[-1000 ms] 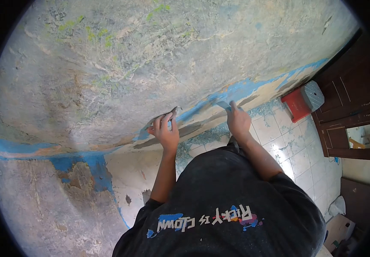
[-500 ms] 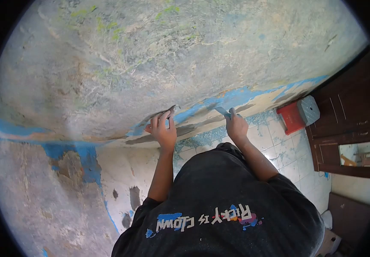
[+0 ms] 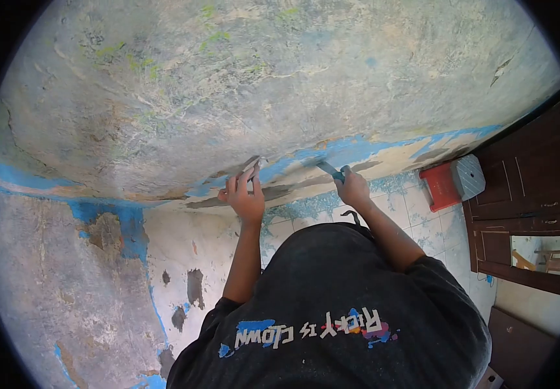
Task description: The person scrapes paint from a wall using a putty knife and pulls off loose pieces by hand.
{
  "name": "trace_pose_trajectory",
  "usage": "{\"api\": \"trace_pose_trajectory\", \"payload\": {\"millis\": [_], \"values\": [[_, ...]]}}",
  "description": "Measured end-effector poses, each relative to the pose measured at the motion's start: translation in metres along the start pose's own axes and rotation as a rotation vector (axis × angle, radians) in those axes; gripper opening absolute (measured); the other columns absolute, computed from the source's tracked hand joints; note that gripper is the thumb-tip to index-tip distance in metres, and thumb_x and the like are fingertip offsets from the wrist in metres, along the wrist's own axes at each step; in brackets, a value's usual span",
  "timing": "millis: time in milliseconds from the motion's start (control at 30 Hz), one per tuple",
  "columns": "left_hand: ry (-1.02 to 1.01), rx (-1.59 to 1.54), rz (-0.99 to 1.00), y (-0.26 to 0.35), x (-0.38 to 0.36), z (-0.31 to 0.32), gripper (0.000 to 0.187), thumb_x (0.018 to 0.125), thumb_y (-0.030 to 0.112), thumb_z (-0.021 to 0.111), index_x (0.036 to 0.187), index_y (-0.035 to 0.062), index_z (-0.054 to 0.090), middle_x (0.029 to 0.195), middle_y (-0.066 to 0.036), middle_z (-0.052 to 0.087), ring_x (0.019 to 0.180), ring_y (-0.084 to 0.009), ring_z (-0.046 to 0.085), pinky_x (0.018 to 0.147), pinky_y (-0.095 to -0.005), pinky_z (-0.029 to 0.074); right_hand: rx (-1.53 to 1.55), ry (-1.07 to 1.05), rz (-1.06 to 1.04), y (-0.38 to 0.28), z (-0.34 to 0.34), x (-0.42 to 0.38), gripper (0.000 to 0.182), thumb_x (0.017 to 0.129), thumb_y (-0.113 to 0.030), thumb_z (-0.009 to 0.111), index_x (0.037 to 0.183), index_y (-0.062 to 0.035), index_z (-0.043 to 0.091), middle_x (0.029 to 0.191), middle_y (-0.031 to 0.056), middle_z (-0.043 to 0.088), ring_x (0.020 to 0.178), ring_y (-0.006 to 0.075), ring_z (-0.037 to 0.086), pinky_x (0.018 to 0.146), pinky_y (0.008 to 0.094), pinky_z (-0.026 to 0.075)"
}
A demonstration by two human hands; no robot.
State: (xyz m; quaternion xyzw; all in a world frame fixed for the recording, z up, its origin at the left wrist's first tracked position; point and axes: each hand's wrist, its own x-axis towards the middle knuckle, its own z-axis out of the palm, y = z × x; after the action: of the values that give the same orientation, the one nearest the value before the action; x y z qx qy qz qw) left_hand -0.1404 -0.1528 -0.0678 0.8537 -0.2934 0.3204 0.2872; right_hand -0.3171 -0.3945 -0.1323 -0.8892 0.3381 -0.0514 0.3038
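Note:
My right hand (image 3: 356, 190) grips a scraper (image 3: 327, 168) with a teal handle. Its flat blade rests against the blue paint strip (image 3: 351, 148) low on the wall (image 3: 280, 84). To the left, my left hand (image 3: 246, 200) is raised at the same wall, its fingers bent round a thin, flat, greyish piece (image 3: 251, 162) with a pale end. What kind of piece it is, I cannot make out. Around both hands the wall shows bare grey plaster, cream patches and leftover blue paint.
Teal paint flakes (image 3: 306, 206) litter the tiled floor (image 3: 393, 201) along the wall's foot. A red and grey stool (image 3: 439, 186) stands at the right, beside a dark wooden cabinet (image 3: 520, 175). Another peeling wall (image 3: 53, 259) meets this one at the left.
The scraper has shifted slightly left along the blue strip, with my right hand turning a little. My left hand stays in about the same place, and the view has tilted slightly.

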Motion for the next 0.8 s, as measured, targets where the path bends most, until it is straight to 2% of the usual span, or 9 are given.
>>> {"api": "trace_pose_trajectory", "payload": {"millis": [167,267,467,600,700,800], "values": [[-0.027,-0.014,-0.015,0.009,-0.006,-0.006,0.021,0.084,0.018,0.078,0.105,0.0200,0.075,0.102,-0.001,0.066,0.098,-0.0208,0.062,0.093,-0.0446,0.029,-0.030,-0.153,0.076,0.022,0.000,0.014,0.035,0.096,-0.031,0.064,0.115,-0.0020,0.061,0.095,0.0263,0.071,0.095,0.0443,0.070,0.083,0.0544,0.056],[0.014,0.071,0.053,0.008,0.001,-0.005,0.021,0.085,0.018,0.077,0.106,0.0200,0.075,0.102,-0.001,0.066,0.098,-0.0208,0.062,0.093,-0.0446,0.029,-0.085,-0.193,0.121,0.021,-0.006,0.017,0.034,0.098,-0.032,0.061,0.115,-0.0017,0.061,0.099,0.0256,0.072,0.098,0.0438,0.071,0.084,0.0536,0.056],[-0.062,0.136,0.175,-0.007,0.003,-0.001,0.022,0.087,0.019,0.076,0.109,0.0206,0.074,0.103,0.000,0.066,0.098,-0.0204,0.062,0.093,-0.0446,0.029,-0.104,-0.185,0.107,0.032,0.023,0.025,0.034,0.099,-0.034,0.060,0.113,-0.0038,0.060,0.100,0.0244,0.071,0.096,0.0446,0.070,0.082,0.0557,0.056],[-0.125,0.129,0.210,-0.002,-0.002,-0.002,0.022,0.087,0.020,0.075,0.109,0.0217,0.073,0.106,0.001,0.065,0.098,-0.0204,0.062,0.092,-0.0451,0.029,-0.074,-0.176,0.143,0.016,0.014,0.014,0.034,0.100,-0.035,0.059,0.114,-0.0033,0.061,0.099,0.0246,0.070,0.096,0.0445,0.070,0.082,0.0555,0.056],[-0.158,0.139,0.222,0.001,-0.010,-0.003,0.022,0.087,0.020,0.076,0.109,0.0223,0.073,0.106,0.001,0.065,0.098,-0.0201,0.062,0.092,-0.0449,0.028,-0.103,-0.184,0.135,0.014,0.019,0.023,0.028,0.099,-0.026,0.058,0.116,-0.0030,0.062,0.101,0.0232,0.073,0.098,0.0410,0.072,0.082,0.0517,0.058],[-0.189,0.156,0.242,0.001,-0.012,-0.003,0.024,0.086,0.019,0.076,0.109,0.0227,0.073,0.104,0.001,0.065,0.097,-0.0199,0.062,0.091,-0.0443,0.028,-0.089,-0.205,0.145,0.015,0.020,0.020,0.027,0.099,-0.025,0.058,0.115,-0.0036,0.062,0.101,0.0226,0.073,0.097,0.0406,0.072,0.082,0.0507,0.058]]}}
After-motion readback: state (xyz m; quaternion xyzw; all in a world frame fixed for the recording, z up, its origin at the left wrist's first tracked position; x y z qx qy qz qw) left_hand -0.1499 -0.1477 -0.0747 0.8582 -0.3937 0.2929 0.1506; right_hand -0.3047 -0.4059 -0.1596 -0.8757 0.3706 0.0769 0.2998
